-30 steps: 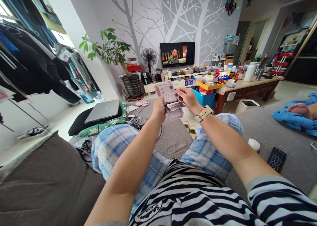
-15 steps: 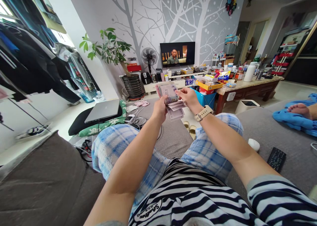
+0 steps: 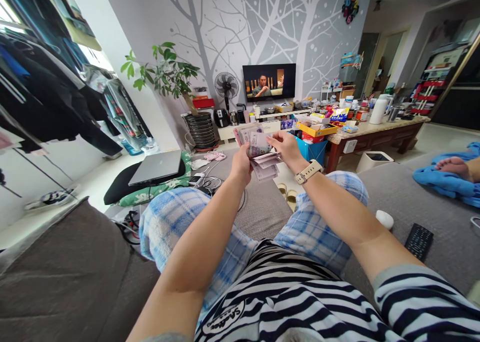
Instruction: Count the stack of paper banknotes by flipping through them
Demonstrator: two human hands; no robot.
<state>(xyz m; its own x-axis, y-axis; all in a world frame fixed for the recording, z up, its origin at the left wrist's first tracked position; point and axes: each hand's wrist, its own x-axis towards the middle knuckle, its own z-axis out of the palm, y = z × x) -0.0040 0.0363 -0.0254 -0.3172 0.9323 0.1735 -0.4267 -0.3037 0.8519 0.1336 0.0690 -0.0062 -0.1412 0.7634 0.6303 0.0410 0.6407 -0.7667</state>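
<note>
A folded stack of banknotes (image 3: 258, 143) is held up in front of me, over the gap between my knees. My left hand (image 3: 242, 164) is closed round its left side, the thumb lying on the front. At the right edge, my right hand (image 3: 287, 148) pinches a note between thumb and fingers. The notes are pale purple, with some pinkish ones behind, and a 5 shows on the front one. Their lower ends fan out below my fingers. A beige watch (image 3: 308, 172) is on my right wrist.
Grey sofa (image 3: 258, 217) seating surrounds my plaid-clad legs. A laptop (image 3: 155, 168) lies at the left, near cables. On the right are a remote control (image 3: 419, 242), a white mouse-like object (image 3: 384, 219) and another person's foot (image 3: 452, 167). A cluttered table (image 3: 375, 129) stands beyond.
The front banknote has shifted and bent between my hands, and the lower ends have spread a little differently. Both hands stay in nearly the same place.
</note>
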